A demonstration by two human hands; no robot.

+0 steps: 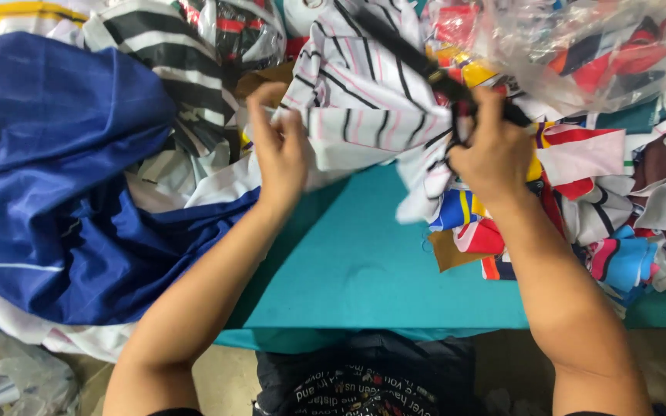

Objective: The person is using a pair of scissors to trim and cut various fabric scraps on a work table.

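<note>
We are stretching a white striped cloth (364,108) between our left hand (280,154) and right hand (491,154), its long axis running nine to three o'clock above the teal desk (364,270). Both grips are clamping its edges. Black and pink stripes are crossing it. Blue fabric (55,192) is lying at nine, colourful scraps (618,208) at three.

Your left hand (280,150) and right hand (493,154) are bare, with no gloves, rings or watch showing. Both forearms are uncovered along all their visible length. Below them you wear a black top (364,377) printed with small white lettering
</note>
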